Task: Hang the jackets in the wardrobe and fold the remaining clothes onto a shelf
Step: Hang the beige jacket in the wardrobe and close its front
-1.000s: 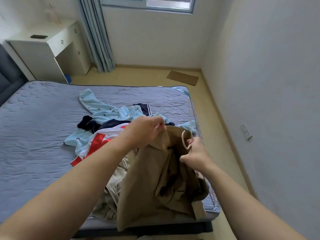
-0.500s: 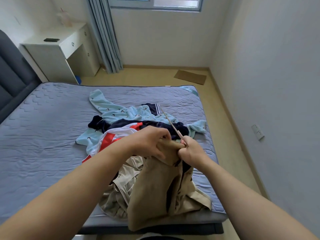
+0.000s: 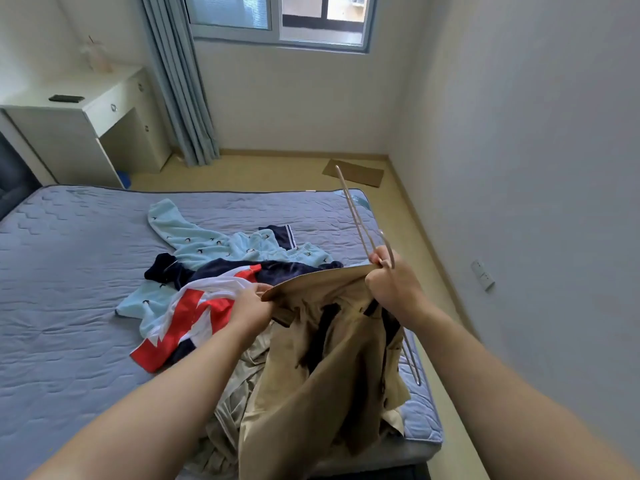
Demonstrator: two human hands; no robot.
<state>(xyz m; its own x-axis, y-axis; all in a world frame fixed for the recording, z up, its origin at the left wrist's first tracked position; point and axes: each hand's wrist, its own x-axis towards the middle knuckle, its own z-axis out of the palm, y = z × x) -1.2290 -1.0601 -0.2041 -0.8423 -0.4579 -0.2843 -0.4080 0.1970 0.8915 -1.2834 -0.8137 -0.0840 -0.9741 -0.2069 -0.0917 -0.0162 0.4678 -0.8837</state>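
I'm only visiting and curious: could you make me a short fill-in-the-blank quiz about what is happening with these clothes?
1. The right hand grips a thin ____ together with the tan jacket.
2. The left hand holds the same ____.
3. The pale blue garment lies on the ____.
Missing words: hanger; jacket; bed.

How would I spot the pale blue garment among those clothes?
Start at the grey quilted mattress; a heap of clothes lies toward its right side. Farthest from the person lies the pale blue fleecy garment, the only one dotted with small dark marks.
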